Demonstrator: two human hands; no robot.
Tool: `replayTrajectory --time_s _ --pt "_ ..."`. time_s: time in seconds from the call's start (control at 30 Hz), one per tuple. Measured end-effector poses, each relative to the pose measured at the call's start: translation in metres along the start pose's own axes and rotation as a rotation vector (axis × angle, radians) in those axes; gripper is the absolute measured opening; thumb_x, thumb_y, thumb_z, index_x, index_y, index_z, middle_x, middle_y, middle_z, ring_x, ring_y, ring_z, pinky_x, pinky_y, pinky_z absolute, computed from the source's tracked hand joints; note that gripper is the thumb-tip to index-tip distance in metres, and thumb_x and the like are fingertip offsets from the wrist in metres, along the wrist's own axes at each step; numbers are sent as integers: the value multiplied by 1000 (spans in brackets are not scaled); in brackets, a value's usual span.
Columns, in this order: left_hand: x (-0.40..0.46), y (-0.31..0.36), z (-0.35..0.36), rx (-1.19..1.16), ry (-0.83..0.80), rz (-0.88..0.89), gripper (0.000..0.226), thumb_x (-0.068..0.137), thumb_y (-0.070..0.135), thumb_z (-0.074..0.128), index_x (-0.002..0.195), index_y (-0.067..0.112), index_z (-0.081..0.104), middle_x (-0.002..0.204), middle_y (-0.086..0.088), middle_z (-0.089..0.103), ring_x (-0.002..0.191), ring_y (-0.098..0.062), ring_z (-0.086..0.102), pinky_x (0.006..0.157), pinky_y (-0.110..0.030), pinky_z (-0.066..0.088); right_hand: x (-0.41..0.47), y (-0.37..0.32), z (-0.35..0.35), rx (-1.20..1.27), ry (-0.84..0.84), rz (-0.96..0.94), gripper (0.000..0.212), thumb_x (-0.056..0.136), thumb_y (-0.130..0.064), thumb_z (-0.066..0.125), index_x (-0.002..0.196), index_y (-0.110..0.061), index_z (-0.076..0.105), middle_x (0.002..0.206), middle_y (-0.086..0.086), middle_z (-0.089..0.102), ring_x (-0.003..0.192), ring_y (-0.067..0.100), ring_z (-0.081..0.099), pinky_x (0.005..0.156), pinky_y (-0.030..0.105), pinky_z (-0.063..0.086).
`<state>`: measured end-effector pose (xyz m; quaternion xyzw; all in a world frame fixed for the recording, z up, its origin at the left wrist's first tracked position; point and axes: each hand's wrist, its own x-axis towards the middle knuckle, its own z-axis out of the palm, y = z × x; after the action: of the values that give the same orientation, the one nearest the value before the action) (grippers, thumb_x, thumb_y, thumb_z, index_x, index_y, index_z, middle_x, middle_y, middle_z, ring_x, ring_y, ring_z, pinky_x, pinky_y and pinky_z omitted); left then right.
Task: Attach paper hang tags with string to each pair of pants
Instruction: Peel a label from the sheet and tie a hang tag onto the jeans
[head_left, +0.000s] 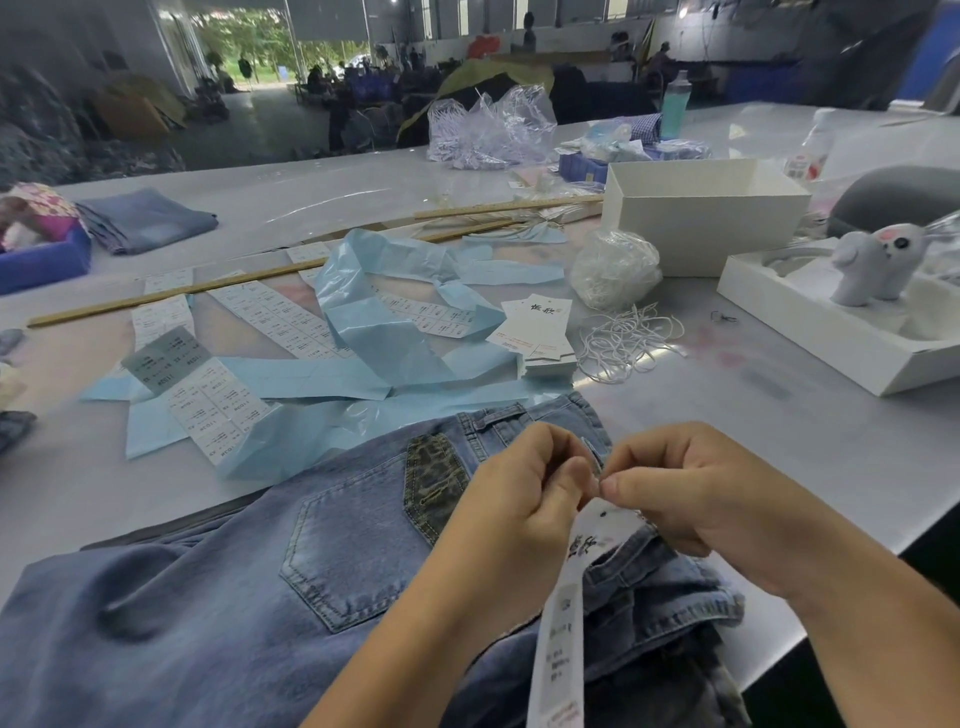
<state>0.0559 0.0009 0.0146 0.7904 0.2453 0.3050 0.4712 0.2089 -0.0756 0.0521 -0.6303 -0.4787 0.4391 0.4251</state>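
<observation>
A pair of faded blue denim pants (218, 597) lies flat at the 6 o'clock edge of the pale grey work table (779, 441), back pocket facing up, with a dark leopard-print patch (434, 480) near the waistband. The left hand (519, 493) and the right hand (691, 483) meet above the waistband at roughly 5 o'clock of the view. Both hands have curled fingers; the thumb and forefinger tips of each pinch at the top of a long white paper hang tag with black printed characters (571, 587), close to its punched hole. The string at that point is too fine to make out. The tag hangs downward from the pinch toward 6 o'clock, across the folded denim. At 12 o'clock from the hands, a stack of white paper hang tags (540, 332) sits on the table, with a loose pile of white string loops (623, 340) just beside it at its 3 o'clock. A clear plastic bag of white strings (613, 270) lies at 1 o'clock of the stack. Crumpled light blue backing paper (374, 322) and strips of white printed labels (275, 317) spread toward 10 o'clock. An open white cardboard box (701, 213) stands at 1 o'clock, and a grey plush toy (872, 265) rests in a white tray (831, 332) at 2 o'clock.
</observation>
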Motion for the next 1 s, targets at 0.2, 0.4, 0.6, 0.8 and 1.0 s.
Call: replayTrajectory --time_s 0.2,0.4,0.6,0.8,1.0 --pt "1 0 0 -29 -65 -7 11 93 36 48 86 32 55 67 15 54 59 -3 42 55 -22 35 0 -4 -2 -7 -46 62 13 62 -24 68 65 -12 71 46 3 39 45 16 23 51 37 13" --pt "7 6 -3 -300 -129 -84 14 91 30 51 80 25 58 62 12 56 53 -6 41 53 -21 35 0 -10 -4 111 -42 66 10 61 -13 64 63 -4 63 41 3 35 34 8 24 38 16 23" --pt "10 -11 -4 269 -105 -288 16 91 44 60 91 28 61 82 10 65 71 -6 58 72 -33 53 -1 -5 -13 92 73 137 15 81 7 59 68 1 55 44 4 44 35 9 25 37 18 21" --pt "12 -10 6 574 -143 -240 25 89 52 59 96 28 62 90 11 55 83 -11 54 69 -29 45 1 3 -3 -48 152 185 19 70 12 71 71 -4 60 45 -1 52 38 9 51 35 18 28" --pt "13 -10 1 418 -147 -271 8 92 32 58 85 29 56 79 9 59 71 -7 54 58 -28 42 5 -3 1 -169 178 78 26 69 13 71 60 -12 69 57 5 66 55 16 61 49 22 42"
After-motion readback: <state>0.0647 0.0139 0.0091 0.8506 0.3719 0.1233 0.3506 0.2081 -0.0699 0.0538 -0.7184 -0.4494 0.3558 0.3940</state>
